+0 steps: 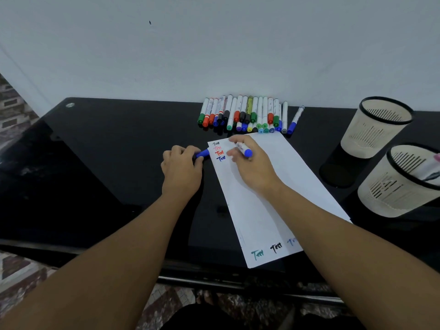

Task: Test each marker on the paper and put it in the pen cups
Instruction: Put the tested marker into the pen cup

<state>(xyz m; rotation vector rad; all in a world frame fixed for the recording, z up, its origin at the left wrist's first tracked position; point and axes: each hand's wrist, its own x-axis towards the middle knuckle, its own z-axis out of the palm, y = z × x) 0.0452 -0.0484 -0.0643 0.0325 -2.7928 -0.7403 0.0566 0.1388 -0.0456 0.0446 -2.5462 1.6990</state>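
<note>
Pinched in our right hand, the white-barrelled blue marker sits over the top of the white paper sheet at frame centre, beside a blue "Test", while our left hand grips its blue cap. We judge the testing of this marker done. Next we must recap it and carry it to the cream slotted pen cups at the right edge.
</note>
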